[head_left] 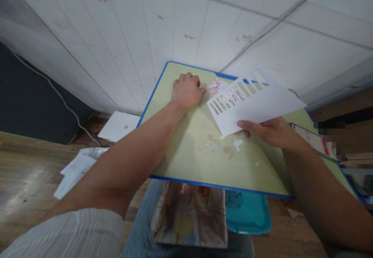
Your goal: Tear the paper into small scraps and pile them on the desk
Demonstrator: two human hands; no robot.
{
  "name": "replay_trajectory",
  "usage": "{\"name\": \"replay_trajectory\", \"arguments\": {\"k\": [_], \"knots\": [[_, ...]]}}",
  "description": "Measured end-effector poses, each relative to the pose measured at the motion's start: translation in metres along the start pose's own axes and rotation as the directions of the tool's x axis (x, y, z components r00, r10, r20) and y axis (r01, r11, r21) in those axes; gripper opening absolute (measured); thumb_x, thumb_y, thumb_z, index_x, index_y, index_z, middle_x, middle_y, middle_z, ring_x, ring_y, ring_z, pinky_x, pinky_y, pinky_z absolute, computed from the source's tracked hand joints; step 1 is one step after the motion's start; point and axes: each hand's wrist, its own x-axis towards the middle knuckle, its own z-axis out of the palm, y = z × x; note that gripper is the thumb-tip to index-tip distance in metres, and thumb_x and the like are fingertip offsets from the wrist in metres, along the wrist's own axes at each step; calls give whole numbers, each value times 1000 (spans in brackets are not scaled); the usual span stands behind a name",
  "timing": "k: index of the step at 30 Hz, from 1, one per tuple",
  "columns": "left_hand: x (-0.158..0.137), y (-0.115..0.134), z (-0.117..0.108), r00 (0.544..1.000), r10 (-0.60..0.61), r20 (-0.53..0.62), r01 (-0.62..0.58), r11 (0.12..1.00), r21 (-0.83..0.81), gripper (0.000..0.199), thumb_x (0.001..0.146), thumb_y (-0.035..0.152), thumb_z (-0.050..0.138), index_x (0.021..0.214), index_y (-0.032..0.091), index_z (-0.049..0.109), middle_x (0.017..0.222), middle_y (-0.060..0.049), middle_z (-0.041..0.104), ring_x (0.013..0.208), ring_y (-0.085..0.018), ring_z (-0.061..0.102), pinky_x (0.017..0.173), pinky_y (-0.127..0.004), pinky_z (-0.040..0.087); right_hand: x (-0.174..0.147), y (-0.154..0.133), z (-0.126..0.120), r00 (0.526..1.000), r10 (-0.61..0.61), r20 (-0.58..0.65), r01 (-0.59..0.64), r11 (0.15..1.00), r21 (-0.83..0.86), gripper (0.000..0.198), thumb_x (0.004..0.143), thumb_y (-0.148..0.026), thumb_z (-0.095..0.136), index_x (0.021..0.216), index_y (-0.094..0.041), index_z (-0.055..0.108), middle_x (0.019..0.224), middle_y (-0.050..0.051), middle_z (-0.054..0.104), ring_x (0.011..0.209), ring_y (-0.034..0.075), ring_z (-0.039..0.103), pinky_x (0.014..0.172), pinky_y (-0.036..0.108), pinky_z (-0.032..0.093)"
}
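My right hand [266, 131] grips a white paper sheet [250, 112] by its near edge, thumb on top. Along its far left side runs a row of rounded cut-out slots, and the sheet is tilted above the table [186, 153]. My left hand [188, 91] rests on the tabletop near the far edge, its fingers curled in; whatever lies under them is hidden. Just right of it is a small heap of pink and white paper scraps [215, 86], partly seen through the slots. More pale scraps [238, 144] lie nearer to me, below the sheet.
A phone [316, 141] lies at the table's right side, by my right forearm. Beneath the front edge are a patterned cloth bag [189, 219] on my lap and a turquoise tray [250, 215]. A white box [119, 126] and papers [75, 172] are on the floor at left.
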Motion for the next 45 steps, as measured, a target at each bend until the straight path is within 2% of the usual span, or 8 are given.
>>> {"name": "replay_trajectory", "arguments": {"k": [8, 13, 17, 22, 29, 36, 42, 45], "knots": [[0, -2, 1, 1000, 4, -9, -4, 1000, -6, 26, 102, 32, 70, 120, 25, 88, 144, -20, 80, 146, -45, 67, 127, -65, 55, -23, 22, -50, 973, 124, 195, -132, 991, 28, 52, 88, -80, 96, 80, -29, 91, 76, 11, 84, 63, 32, 78, 55, 47, 70], [3, -5, 3, 1000, 10, -22, -10, 1000, 8, 23, 101, 33, 71, 118, 28, 87, 141, -17, 81, 142, -44, 67, 124, -64, 56, -23, 27, -55, 993, 113, 36, -116, 989, 94, 53, 82, -78, 102, 72, -28, 88, 81, 10, 86, 73, 32, 81, 70, 50, 74], [4, -6, 3, 1000, -2, -20, 3, 999, 54, 23, 103, 35, 71, 119, 26, 85, 142, -17, 81, 144, -42, 67, 125, -59, 56, -10, 28, -47, 981, 76, -176, -40, 979, 202, 46, 71, -69, 110, 78, -30, 87, 88, 6, 87, 85, 33, 82, 79, 50, 74], [4, -3, -1, 999, -19, 35, 14, 992, 125, 30, 107, 35, 67, 127, 21, 84, 150, -18, 78, 150, -38, 65, 127, -52, 54, -28, 26, -21, 912, 97, -399, 18, 961, 276, 38, 75, -57, 103, 94, -28, 87, 107, 6, 91, 107, 36, 83, 104, 55, 70], [10, -4, 2, 999, -5, 40, -4, 978, 208, 32, 108, 34, 64, 129, 18, 83, 150, -20, 78, 148, -39, 67, 123, -52, 58, -96, 41, 34, 768, 177, -615, -78, 980, 184, 17, 85, -42, 76, 87, -26, 83, 83, 2, 83, 81, 27, 76, 80, 41, 63], [-18, 1, -18, 988, 12, 157, -62, 947, 315, 42, 113, 32, 56, 145, 17, 80, 158, -19, 79, 151, -38, 69, 128, -51, 53, -76, 51, 41, 764, 194, -615, -77, 974, 212, 14, 77, -35, 71, 79, -25, 81, 80, 5, 86, 87, 33, 80, 88, 44, 64], [-77, -29, -44, 994, -8, 113, -32, 936, 349, 53, 119, 42, 52, 160, 15, 71, 172, -20, 69, 161, -41, 61, 135, -61, 48, -90, 50, 42, 802, 190, -567, -31, 960, 277, 14, 73, -34, 76, 78, -26, 86, 82, 4, 86, 89, 31, 78, 96, 45, 62], [-97, -41, -50, 998, -24, 66, 0, 940, 340, 52, 119, 42, 52, 160, 16, 70, 174, -18, 69, 164, -38, 60, 136, -57, 49, -110, 49, 46, 817, 197, -542, -21, 950, 312, 16, 72, -37, 78, 79, -26, 88, 82, 5, 86, 89, 31, 78, 95, 46, 61]]}}
